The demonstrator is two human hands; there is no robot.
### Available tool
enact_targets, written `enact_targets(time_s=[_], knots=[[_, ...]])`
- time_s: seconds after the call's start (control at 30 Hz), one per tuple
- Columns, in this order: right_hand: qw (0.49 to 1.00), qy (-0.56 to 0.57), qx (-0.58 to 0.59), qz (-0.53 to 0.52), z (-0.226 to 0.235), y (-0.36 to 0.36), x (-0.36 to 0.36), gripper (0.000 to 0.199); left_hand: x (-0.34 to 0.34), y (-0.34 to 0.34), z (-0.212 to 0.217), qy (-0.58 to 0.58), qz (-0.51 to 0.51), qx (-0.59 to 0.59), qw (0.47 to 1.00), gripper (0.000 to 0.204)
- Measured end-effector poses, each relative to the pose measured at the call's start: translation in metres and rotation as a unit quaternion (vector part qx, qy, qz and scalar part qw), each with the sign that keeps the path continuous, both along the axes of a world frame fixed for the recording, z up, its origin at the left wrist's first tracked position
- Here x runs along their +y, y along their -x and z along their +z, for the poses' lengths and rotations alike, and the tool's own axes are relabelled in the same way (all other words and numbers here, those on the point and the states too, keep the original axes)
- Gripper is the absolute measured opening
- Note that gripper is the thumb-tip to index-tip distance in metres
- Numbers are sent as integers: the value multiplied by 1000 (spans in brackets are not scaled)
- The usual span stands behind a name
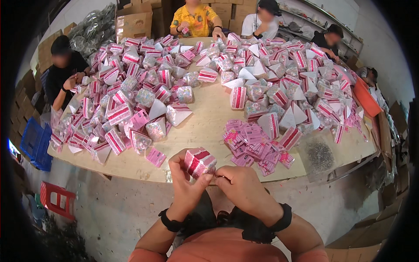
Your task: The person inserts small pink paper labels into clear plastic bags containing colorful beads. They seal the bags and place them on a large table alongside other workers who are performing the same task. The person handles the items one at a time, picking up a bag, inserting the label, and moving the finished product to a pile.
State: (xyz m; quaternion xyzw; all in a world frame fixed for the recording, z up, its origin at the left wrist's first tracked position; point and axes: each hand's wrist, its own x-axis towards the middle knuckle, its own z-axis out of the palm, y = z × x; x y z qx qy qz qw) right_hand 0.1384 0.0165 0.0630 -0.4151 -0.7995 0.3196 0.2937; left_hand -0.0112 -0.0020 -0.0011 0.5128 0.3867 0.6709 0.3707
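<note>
A toy cake slice [200, 161] with white and deep pink layers sits in my left hand [184, 185], whose fingers wrap round its left side and thumb presses below. My right hand [242, 183] touches the slice's lower right corner, its thumb and fingertips pinched together. Whatever lies in that pinch is too small to make out. Just beyond my hands is a heap of pink printed cards [253, 144]. A single pink card [155, 157] lies near the table edge, left of the slice.
Large mounds of similar cake slices [120, 114] cover both sides of the wooden table [203, 126]. A clear bag of small metal pieces [321, 155] lies at the right edge. Several people sit around the table. A red stool [58, 200] and blue crate [37, 144] stand left.
</note>
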Motion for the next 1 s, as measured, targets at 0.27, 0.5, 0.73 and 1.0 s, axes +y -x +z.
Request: enact_targets(time_s=[0.27, 0.5, 0.73, 1.0], knots=[[997, 56, 58, -17, 0, 8, -4, 13, 0, -1, -4, -28, 25, -53, 998, 70], [947, 275, 164, -34, 4, 9, -4, 11, -3, 0, -4, -64, 18, -101, 993, 71], [912, 336, 232, -34, 2, 10, -5, 9, -4, -4, 0, -65, 38, -105, 992, 72], [900, 367, 231, -49, -3, 8, -5, 9, -2, -5, -6, -78, 46, -97, 991, 72]])
